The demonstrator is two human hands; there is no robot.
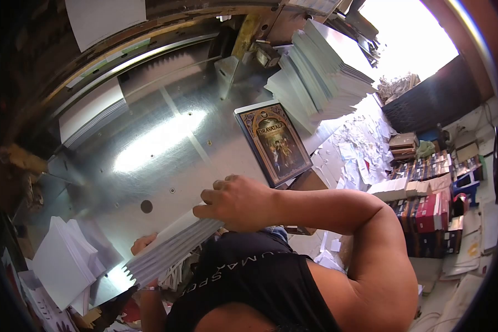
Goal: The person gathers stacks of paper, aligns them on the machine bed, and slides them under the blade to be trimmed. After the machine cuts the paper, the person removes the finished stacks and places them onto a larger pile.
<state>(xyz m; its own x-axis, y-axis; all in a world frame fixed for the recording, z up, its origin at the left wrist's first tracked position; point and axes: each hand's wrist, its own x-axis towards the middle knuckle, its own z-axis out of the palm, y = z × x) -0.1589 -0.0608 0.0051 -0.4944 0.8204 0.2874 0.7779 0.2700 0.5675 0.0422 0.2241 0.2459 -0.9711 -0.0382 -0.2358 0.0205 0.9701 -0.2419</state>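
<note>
A stack of white paper blocks [171,246] lies at the near edge of the metal table [155,188]. My right hand [235,203] is over the right end of the stack, its fingers bent round the top edge. At the stack's left end my left hand [144,244] shows only in part, its fingers curled at the far side; the rest is hidden behind the paper. To the right, a dark book with an ornate cover [275,144] lies at the table's edge. Another paper stack [92,113] sits under the machine's front at the far left.
White paper piles stand at the near left [66,263] and in a tall fanned stack [321,72] at the back right. Paper scraps [365,144] cover the floor on the right, near rows of stacked books [426,213]. A metal bracket [226,72] rises from the table's back.
</note>
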